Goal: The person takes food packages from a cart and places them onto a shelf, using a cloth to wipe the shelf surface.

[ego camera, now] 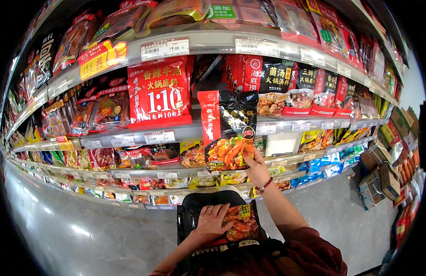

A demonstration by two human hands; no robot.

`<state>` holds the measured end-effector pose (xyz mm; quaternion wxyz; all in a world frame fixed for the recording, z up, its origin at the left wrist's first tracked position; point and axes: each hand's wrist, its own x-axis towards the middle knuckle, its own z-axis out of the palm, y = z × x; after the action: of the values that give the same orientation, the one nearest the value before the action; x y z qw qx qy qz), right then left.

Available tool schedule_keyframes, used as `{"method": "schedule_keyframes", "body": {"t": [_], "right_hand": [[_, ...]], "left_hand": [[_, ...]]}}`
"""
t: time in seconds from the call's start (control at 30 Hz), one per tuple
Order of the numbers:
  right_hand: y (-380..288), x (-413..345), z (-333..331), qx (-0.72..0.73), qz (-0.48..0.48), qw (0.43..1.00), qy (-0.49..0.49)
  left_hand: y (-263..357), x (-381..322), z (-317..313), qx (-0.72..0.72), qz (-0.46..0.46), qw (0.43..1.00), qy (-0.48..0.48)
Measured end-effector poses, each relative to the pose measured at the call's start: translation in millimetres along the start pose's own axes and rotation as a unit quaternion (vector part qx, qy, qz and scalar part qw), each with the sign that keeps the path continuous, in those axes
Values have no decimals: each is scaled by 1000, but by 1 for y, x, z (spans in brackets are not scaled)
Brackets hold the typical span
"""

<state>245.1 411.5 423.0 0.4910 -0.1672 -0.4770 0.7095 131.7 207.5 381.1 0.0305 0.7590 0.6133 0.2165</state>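
Observation:
My right hand point(258, 169), with a beaded bracelet at the wrist, grips the lower right corner of a black and red seasoning packet point(230, 131). That packet is upright in front of the shelf and shows a cooked shrimp dish on its face. Lower down, near my body, my left hand point(213, 220) lies flat over a dark food packet point(242, 224) with a similar picture, its fingers slightly spread. Whether the fingers grip that packet is hard to tell. Behind the raised packet, a large red hotpot base packet point(159, 91) stands on the middle shelf.
Curved-looking shelves point(220, 32) full of packets span the view, with price tags along their edges. A white pad point(282, 144) with a pen point(282, 154) lies on a lower shelf. Cardboard boxes point(371, 189) are stacked on the grey floor point(95, 234) at the right.

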Motion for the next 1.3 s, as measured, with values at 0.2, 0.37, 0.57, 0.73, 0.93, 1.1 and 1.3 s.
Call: {"method": "schedule_keyframes", "body": {"t": [0.2,0.37,0.57,0.73,0.93,1.1,1.3], "right_hand": [[-1,4,1,77,32,996,-20],[4,5,-5,-34,-21,999,-32],[4,6,-6,9,17,1000,-14],[-26,-6,-27,89,140,974,-153],[-68,-28,-34,-281,163,864,-386],[-69,-36,-46,-361,181,786,-468],[-56,-51,-53,-245,220,921,-211]], "left_hand": [[-2,-1,2,-2,4,1000,13],[-3,1,4,12,22,998,52],[-2,1,3,4,12,999,33],[-5,-1,7,12,14,998,65],[-21,-15,32,-128,36,989,66],[-22,-19,33,-125,27,989,80],[-20,-4,13,-148,1,981,125]]}}
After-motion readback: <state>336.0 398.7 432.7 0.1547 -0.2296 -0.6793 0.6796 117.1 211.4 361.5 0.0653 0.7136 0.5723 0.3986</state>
